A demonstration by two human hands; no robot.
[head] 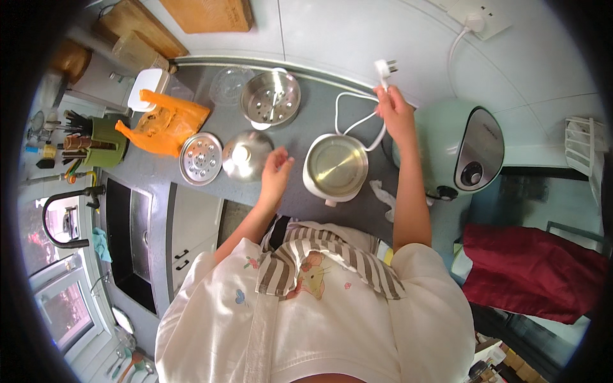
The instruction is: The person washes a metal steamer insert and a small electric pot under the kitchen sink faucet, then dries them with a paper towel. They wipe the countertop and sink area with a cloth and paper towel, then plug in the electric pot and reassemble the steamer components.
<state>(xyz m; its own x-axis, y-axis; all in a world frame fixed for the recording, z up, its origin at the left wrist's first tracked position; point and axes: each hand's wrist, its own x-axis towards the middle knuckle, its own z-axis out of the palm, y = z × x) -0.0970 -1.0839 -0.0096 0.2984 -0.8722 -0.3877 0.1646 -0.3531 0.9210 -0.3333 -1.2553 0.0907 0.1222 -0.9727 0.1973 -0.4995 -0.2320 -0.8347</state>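
My right hand [396,114] grips a white power cord just below its three-pin plug [384,70], lifted near the tiled wall. The cord [352,128] loops down to a white electric cooker base [336,167] with a shiny metal bowl that seems to hold clear liquid. My left hand [277,173] holds nothing, fingers slightly curled and apart, beside a domed steel lid [246,157] with a pale knob. Left of that lid lies a perforated steel steamer plate [201,159]. A steel steamer pot with holes [271,99] and white handles stands farther back.
A mint-green air fryer [452,148] stands right of my right arm. A crumpled tissue [383,197] lies near the counter's front edge. An orange plastic bag [167,122], a clear plastic dish [232,85] and a green utensil holder [106,142] are leftward. A wall socket [483,19] holds another plug.
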